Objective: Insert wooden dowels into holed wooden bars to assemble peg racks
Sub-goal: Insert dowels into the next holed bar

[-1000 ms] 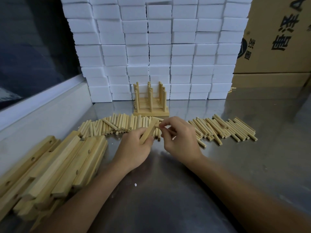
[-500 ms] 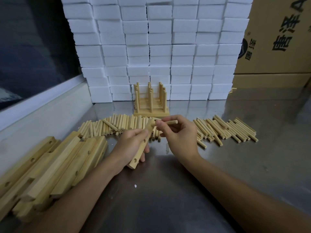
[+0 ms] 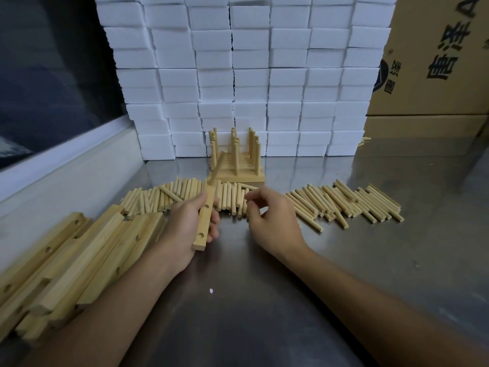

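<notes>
One dowel in the bar, right hand empty above the pile.

Your left hand [image 3: 191, 223] grips a holed bar [image 3: 205, 220] above the steel table [image 3: 264, 300], fingers curled round its middle, the bar running away from you. One dowel [image 3: 217, 167] stands tilted in the hole at the bar's far end; two holes nearer you show open. Your right hand [image 3: 270, 218] hovers just beside the bar, fingers loosely curled with thumb and forefinger close together, pinching nothing that shows. Under and beyond it lie loose dowels [image 3: 190, 194] in a row, with a second heap [image 3: 346, 202] well to the right. More bars [image 3: 79, 260] are stacked at your left forearm. A finished rack [image 3: 238, 165] stands against the white blocks [image 3: 251, 75], with a carton [image 3: 436, 56] at the far right.
</notes>
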